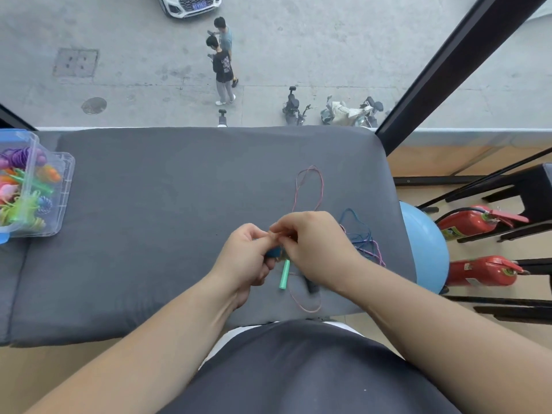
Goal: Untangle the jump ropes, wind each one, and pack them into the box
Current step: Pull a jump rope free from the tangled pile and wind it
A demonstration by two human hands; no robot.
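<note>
Pink rope (321,186) loops across the grey counter (179,219) from the tangle (281,258) we hold near its right side. Our left hand (249,255) curls its fingers (257,234) round a teal handle (273,252); our right hand (310,246) pinches the tangle beside it. A green handle (284,274) shows just below, and a blue rope (355,222) lies to the right. At the far left stands the clear box (64,186), with coloured ropes in it.
</note>
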